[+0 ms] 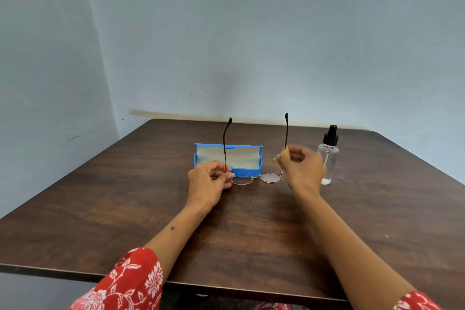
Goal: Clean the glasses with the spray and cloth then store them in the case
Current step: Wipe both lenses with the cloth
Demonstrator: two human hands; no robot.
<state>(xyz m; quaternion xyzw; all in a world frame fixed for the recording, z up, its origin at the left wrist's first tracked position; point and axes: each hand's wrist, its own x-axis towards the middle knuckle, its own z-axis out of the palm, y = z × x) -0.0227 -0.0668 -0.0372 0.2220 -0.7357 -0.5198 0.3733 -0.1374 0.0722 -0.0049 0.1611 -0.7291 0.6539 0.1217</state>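
Thin gold-rimmed glasses (270, 178) hang lenses down just above the table, both dark temple arms pointing up. My left hand (210, 180) pinches the frame at the left hinge. My right hand (300, 167) holds a small yellow cloth (281, 157) pressed around the right temple arm, a little above the hinge. Behind the glasses lies the blue case (227, 158), open, with a pale lining. A clear spray bottle (328, 156) with a black pump top stands upright to the right of my right hand, partly hidden by it.
Everything sits on a dark brown wooden table (125, 209) pushed into a corner of pale blue walls (251, 33). The table's near edge runs across the bottom, above red patterned sleeves (130, 282).
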